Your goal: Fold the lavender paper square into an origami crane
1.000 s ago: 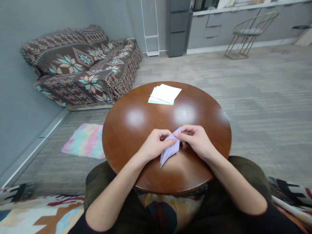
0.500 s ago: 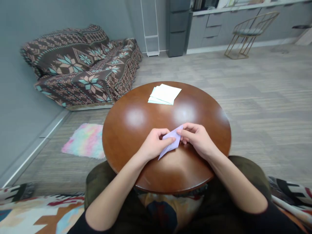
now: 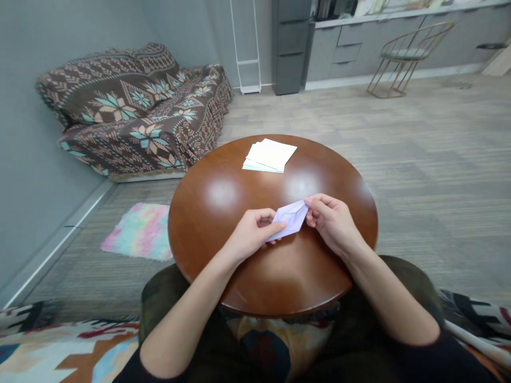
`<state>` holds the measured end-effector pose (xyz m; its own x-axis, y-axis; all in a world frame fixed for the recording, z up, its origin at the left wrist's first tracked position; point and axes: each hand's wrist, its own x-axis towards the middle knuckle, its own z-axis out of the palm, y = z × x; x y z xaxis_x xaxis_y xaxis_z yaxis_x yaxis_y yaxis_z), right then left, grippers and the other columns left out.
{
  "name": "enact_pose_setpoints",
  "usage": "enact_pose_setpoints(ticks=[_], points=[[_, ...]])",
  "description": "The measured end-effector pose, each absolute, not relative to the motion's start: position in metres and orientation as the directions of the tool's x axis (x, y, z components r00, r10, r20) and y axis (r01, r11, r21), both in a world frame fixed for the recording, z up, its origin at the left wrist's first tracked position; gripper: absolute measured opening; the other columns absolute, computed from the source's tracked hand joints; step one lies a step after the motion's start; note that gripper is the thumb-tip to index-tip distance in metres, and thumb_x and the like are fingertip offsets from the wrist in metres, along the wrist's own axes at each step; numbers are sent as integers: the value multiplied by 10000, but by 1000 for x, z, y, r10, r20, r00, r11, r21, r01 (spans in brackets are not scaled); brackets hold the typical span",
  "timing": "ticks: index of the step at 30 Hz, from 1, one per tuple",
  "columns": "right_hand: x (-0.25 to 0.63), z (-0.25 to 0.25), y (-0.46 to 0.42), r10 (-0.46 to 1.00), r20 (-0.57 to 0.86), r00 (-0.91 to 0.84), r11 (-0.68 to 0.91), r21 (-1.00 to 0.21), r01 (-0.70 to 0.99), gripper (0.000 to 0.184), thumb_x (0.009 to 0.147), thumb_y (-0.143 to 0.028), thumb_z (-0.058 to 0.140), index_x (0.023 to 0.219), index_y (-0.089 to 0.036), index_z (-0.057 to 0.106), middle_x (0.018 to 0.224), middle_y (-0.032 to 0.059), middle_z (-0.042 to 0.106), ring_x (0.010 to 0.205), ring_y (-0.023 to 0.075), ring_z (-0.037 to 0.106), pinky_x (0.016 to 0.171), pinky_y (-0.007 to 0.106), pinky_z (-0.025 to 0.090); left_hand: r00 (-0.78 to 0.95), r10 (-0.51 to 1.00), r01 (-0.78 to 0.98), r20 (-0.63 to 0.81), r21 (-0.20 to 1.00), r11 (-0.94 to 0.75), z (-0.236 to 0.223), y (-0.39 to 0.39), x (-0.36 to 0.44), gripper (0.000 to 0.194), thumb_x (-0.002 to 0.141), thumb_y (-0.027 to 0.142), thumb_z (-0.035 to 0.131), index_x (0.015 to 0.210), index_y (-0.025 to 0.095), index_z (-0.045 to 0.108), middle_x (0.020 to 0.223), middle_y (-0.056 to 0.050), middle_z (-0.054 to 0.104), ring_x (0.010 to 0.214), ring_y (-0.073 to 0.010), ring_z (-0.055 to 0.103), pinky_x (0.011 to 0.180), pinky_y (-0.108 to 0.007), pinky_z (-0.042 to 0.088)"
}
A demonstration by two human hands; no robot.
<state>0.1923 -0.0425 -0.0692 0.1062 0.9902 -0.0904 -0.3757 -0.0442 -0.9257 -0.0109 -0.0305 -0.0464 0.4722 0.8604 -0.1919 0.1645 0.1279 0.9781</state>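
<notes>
A folded piece of lavender paper (image 3: pixel 293 218) is held between both hands, a little above the near half of the round brown table (image 3: pixel 207 239). My left hand (image 3: pixel 257 230) pinches its left end, thumb on top and fingers underneath. My right hand (image 3: pixel 328 218) grips the upper right tip between thumb and forefinger, its other fingers curled below. Creases and a folded flap show on the paper's upper face. The parts beneath my left thumb are hidden.
A loose stack of pale square paper sheets (image 3: pixel 273 154) lies on the far side of the table. Beyond are a patterned covered sofa (image 3: pixel 151 117) at left and a gold-framed chair (image 3: pixel 403 56) at right. A fluffy pastel rug (image 3: pixel 138 231) lies on the floor.
My right hand has shifted right and slightly away from me, still pinching the tip. The lavender paper has turned, so its long axis lies flatter and more of its creased face shows.
</notes>
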Motion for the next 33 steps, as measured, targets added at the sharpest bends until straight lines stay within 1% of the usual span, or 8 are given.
enact_pose_setpoints(ticks=[4, 8, 13, 15, 18, 23, 28, 33], points=[[204, -69, -41, 989, -85, 125, -36, -934, -355, 207, 752, -346, 808, 729, -192, 671, 599, -11, 610, 554, 112, 548, 547, 245, 449, 361, 909, 111, -207, 978, 178, -47, -29, -12, 328, 754, 417, 808, 885, 130, 720, 677, -34, 692, 566, -123, 608, 566, -233, 475], [212, -67, -44, 999, -41, 17, -39, -995, -90, 242, 746, -383, 819, 737, -179, 689, 635, 14, 672, 598, 138, 604, 598, 263, 489, 240, 965, 46, -110, 994, 102, -50, -24, -13, 320, 720, 375, 841, 878, 125, 720, 661, -20, 685, 525, -98, 559, 511, -214, 436], [204, -61, -51, 986, -72, -149, -62, -996, 68, 292, 810, -455, 774, 782, -174, 700, 674, 28, 700, 558, 132, 580, 519, 249, 420, 107, 994, -106, 22, 994, -11, -52, -20, -12, 334, 733, 365, 849, 945, 145, 714, 708, 3, 681, 548, -79, 533, 534, -205, 425], [196, -60, -54, 981, -89, -170, -81, -995, 55, 304, 827, -474, 756, 811, -179, 686, 684, 27, 703, 529, 126, 557, 483, 245, 382, 130, 991, -124, 26, 992, -9, -54, -21, -11, 320, 735, 385, 848, 890, 143, 710, 698, 0, 671, 556, -87, 529, 527, -208, 413], [186, -58, -56, 978, -82, -194, -76, -996, 41, 294, 855, -467, 728, 818, -182, 665, 674, 13, 686, 517, 119, 532, 478, 242, 360, 214, 977, 2, -23, 1000, 23, -59, -24, -8, 311, 753, 410, 831, 757, 128, 700, 589, 2, 613, 527, -102, 507, 508, -223, 384], [178, -60, -56, 974, -11, -225, -5, -1000, 30, 226, 886, -390, 685, 819, -175, 667, 727, 6, 677, 585, 121, 552, 539, 243, 387, 306, 949, 115, -79, 992, 45, -63, -26, -7, 309, 778, 420, 810, 792, 120, 738, 578, -3, 625, 505, -111, 501, 503, -233, 375], [177, -66, -54, 979, 17, -204, 24, -999, 35, 167, 874, -318, 677, 798, -173, 651, 690, -18, 627, 585, 115, 530, 552, 241, 382, 346, 937, 63, -51, 998, 31, -62, -25, -8, 341, 732, 382, 861, 925, 115, 774, 861, -72, 773, 775, -203, 690, 723, -281, 516], [175, -66, -55, 977, 91, -192, 112, -988, 103, 130, 889, -263, 642, 793, -175, 639, 676, -17, 633, 582, 125, 555, 559, 251, 413, 377, 924, 74, -61, 997, 35, -63, -26, -7, 343, 741, 399, 860, 894, 107, 765, 876, -87, 774, 821, -231, 709, 781, -312, 535]])
